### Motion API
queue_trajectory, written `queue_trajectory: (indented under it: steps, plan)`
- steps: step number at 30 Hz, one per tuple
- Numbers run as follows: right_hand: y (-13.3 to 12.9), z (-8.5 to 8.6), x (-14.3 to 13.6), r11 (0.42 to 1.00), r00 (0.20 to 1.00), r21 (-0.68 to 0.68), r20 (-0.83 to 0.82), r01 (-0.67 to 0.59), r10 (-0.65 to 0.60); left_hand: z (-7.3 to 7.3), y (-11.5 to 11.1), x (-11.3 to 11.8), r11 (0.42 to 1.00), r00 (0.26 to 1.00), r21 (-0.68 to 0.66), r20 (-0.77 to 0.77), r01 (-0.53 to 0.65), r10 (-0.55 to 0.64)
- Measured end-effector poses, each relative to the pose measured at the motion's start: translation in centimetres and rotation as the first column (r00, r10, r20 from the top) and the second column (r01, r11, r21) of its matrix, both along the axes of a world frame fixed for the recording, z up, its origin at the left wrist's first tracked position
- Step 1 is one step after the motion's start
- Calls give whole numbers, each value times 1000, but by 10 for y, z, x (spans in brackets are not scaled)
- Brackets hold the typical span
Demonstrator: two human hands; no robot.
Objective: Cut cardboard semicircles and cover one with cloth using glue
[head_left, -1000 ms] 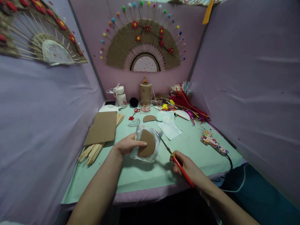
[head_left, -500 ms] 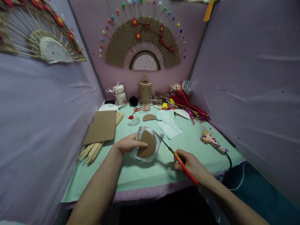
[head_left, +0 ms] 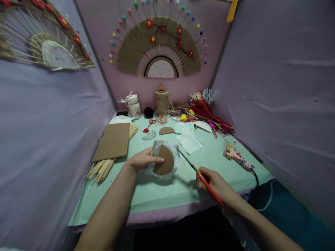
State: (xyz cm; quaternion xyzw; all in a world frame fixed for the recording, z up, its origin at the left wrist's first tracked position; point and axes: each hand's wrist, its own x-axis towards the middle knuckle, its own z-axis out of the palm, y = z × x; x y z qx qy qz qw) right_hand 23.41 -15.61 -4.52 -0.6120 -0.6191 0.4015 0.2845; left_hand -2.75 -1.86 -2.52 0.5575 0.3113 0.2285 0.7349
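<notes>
Brown half-round cardboard [head_left: 167,163] on pale cloth [head_left: 176,161] is pinched by the left hand [head_left: 143,159]; at four o'clock, red-handled scissors [head_left: 206,183] are gripped by the right hand [head_left: 217,184]; trimming seems underway, edge-following cuts needed.

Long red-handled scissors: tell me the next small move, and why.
Probably a short snip with the scissors through the cloth just outside the cardboard half-disc. A cloth margin shows beyond its curve, the left hand holds both together, thumb on the cardboard, and the right hand has the scissors' tip near the cloth's edge.
</notes>
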Motion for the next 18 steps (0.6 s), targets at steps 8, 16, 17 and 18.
queue_trajectory:
  steps: [8, 16, 17, 18]
  plan:
    - [1, 7, -5, 1000, 999, -11, 17, -27, 27, 1, 0, -1, 997, 997, 4, -19, 72, -72]
    - [4, 4, -2, 1000, 999, 10, 34, -23, 23, -5, 3, -3, 991, 992, 49, -41, 123, -121]
    - [4, 2, -1, 1000, 999, 15, 44, -22, 21, -5, 3, -3, 992, 992, 46, -40, 121, -119]
    - [4, 1, -1, 1000, 998, 19, 55, -19, 18, -4, 3, -2, 992, 992, 44, -39, 118, -117]
